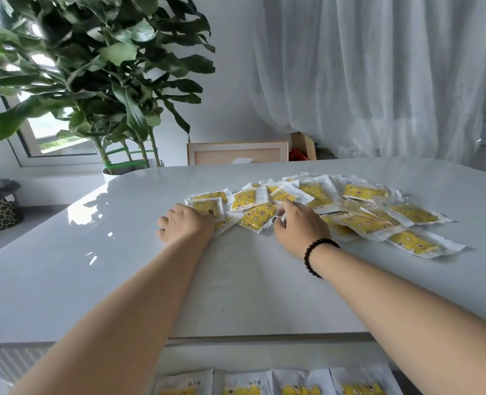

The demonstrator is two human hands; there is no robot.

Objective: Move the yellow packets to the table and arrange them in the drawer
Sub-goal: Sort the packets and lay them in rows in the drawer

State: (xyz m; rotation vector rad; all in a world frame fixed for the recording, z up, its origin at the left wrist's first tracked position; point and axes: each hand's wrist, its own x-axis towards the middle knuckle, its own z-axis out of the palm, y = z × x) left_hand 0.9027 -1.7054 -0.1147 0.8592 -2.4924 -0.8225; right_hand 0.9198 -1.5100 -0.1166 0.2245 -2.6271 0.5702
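a loose pile of yellow packets (321, 206) is lying spread across the far right part of the white table (122, 266), many overlapping one another. the person is reaching both bare arms out over the tabletop. the left hand (186, 223) is resting at the left edge of the pile, fingers curled down onto the nearest packet (207, 207), though whether it is actually gripping it cannot be told. the right hand (300, 226), wearing a dark bead bracelet (318, 256) at the wrist, is pinching the clear edge of a packet in the middle of the pile. below the table's near edge, a row of packets (270, 383) is lying side by side in the open drawer (264, 357). a large leafy plant (93, 67) is standing beyond the table's far left corner.
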